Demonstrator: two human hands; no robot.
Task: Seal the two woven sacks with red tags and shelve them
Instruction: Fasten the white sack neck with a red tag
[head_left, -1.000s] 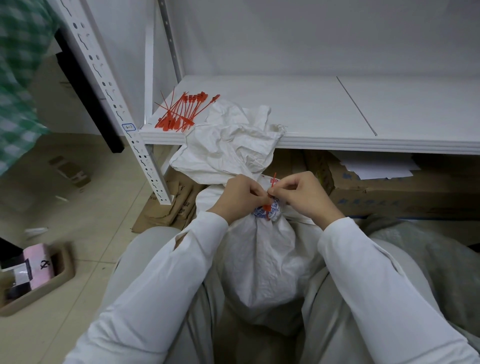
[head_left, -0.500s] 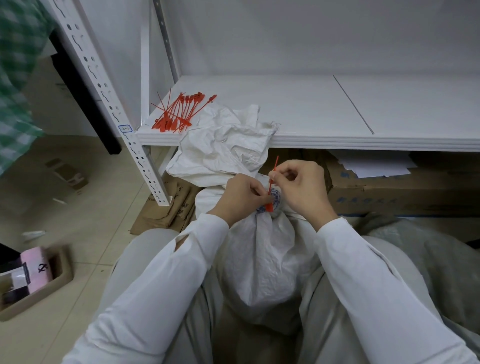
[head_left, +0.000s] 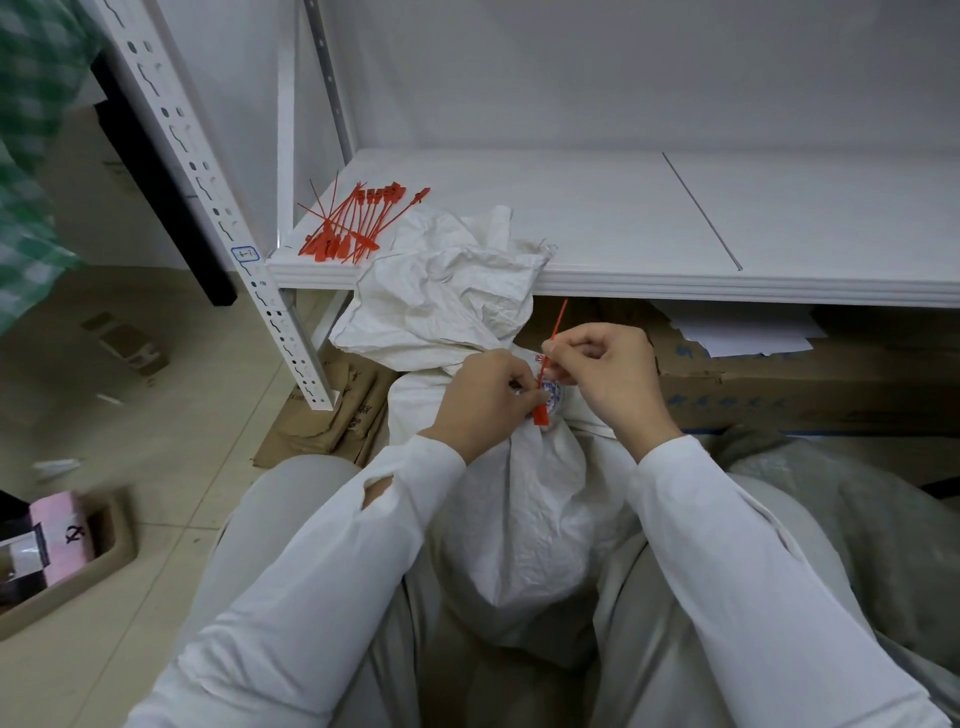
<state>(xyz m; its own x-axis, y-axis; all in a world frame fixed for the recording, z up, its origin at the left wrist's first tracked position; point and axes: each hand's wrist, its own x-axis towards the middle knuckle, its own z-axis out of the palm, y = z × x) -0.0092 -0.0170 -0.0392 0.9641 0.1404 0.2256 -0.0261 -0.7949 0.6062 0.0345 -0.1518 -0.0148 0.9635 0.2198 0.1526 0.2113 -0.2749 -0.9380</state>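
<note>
I am sitting with the woven sack standing upright between my knees. Its gathered neck is sitting just below the front edge of the shelf, and its loose top is flopping up onto that edge. My left grip is pinching the bunched neck and holding the flat head of a red tag against it. My right grip is pinching the tag's thin tail, which is sticking up past my fingers.

The cloth is looking soft, crinkly and a little slick, so I am expecting the bunch to spring open if I slacken. I am judging the neck, right under the tag, to be the place to hold. The tag is looking like thin, bendy plastic, best pulled straight along its length and close to the head. I cannot tell how heavy the sack is. For shelving, I am thinking of hugging its full lower body, not hanging it by the neck. The spare tags are lying on the shelf's left corner.
</note>
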